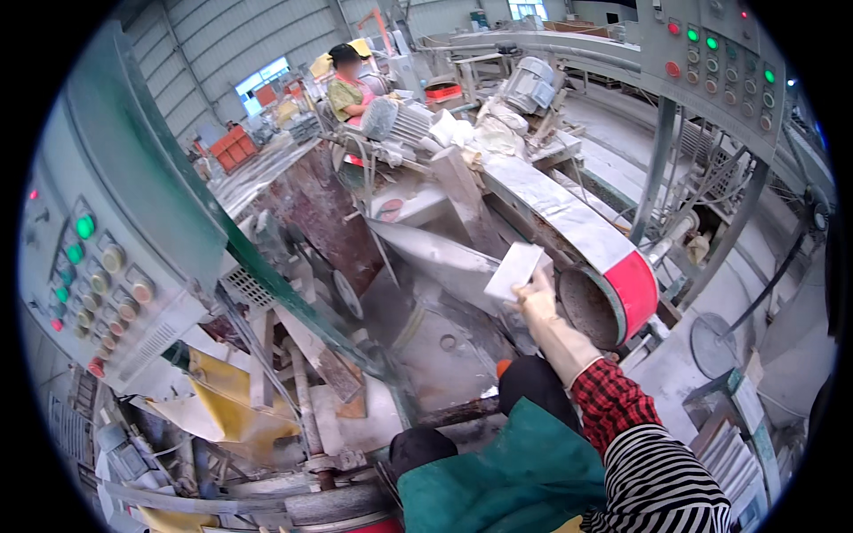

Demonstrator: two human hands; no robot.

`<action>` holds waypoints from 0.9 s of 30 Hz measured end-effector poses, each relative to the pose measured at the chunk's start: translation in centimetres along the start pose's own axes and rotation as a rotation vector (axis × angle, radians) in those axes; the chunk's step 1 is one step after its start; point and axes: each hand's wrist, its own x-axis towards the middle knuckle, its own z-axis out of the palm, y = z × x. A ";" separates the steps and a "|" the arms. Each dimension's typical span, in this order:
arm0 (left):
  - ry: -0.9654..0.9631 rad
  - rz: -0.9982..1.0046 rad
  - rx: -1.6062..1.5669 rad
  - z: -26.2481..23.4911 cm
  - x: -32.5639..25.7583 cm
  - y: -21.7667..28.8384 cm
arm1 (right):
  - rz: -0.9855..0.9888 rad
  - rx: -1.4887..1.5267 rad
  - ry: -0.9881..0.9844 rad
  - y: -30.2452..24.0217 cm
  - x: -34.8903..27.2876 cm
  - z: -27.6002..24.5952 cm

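My right hand, in a pale glove with a red-and-black checked cuff, is stretched forward. Its fingers are closed on a white rectangular tile. The tile is tilted, one broad face toward me, beside the rounded end of a long belt machine. Red covers the outer curve of that end, just right of my glove. Whether the tile touches the belt I cannot tell. A teal apron lies over my lap. My left hand does not show.
Control panels with lit buttons stand at left and upper right. A wooden post leans behind the tile. A co-worker sits at the back near a motor. Stacked slabs stand low at right.
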 end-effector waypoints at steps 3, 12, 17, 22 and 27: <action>0.057 0.031 -0.065 0.5 0.1 0.9 | -0.303 -0.089 0.088 -4.7 0.8 -6.7; 0.123 0.065 -0.127 -0.5 0.1 1.4 | -0.010 -0.294 0.626 -7.4 1.1 -20.4; 0.150 0.091 -0.127 -0.4 -0.1 1.3 | -0.018 -0.233 0.584 -6.5 2.2 -20.8; 0.089 0.064 -0.147 -0.1 -0.1 2.1 | -0.014 -0.421 0.635 -6.2 5.4 -23.7; 0.029 -0.010 -0.136 -0.8 -0.6 2.1 | 0.134 -0.594 0.543 -7.6 3.8 -21.2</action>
